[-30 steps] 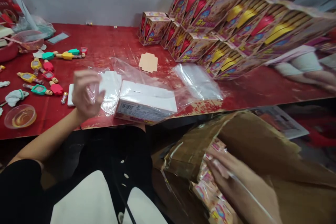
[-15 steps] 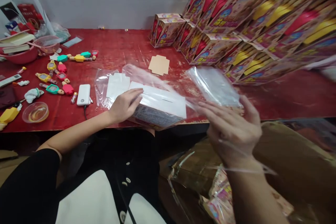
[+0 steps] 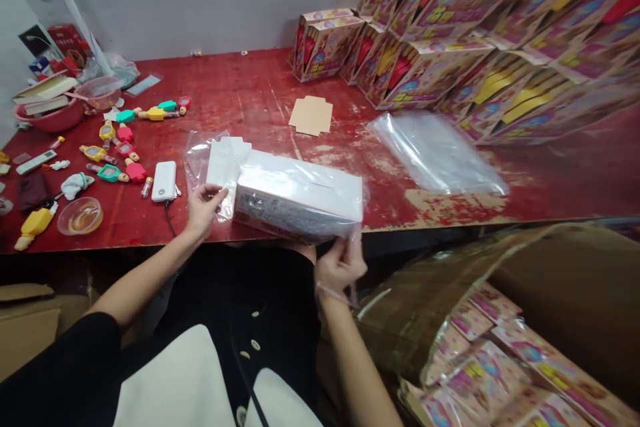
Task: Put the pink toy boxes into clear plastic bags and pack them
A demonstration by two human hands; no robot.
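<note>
A white-topped box (image 3: 300, 193) in clear plastic film lies at the table's front edge. My right hand (image 3: 343, 263) pinches the film at the box's lower right corner. To the left of the box, my left hand (image 3: 204, 210) has thumb and forefinger close together beside the flat white card (image 3: 225, 163); whether film is between them is too small to tell. Under and beside that card lies clear plastic (image 3: 197, 147). A stack of clear bags (image 3: 440, 153) lies to the right, and a brown card piece (image 3: 311, 115) lies behind the box.
Packed display boxes (image 3: 400, 73) are stacked at the back right. Several toy watches (image 3: 110, 173), a white power bank (image 3: 164, 181) with a cable and a small bowl (image 3: 80, 216) are at the left. An open carton (image 3: 450, 280) of packages stands below the table's right side.
My right hand has come down and left from above the bag stack to the box's corner. My left hand has moved off the box top to its left. The view has shifted, showing more of the carton.
</note>
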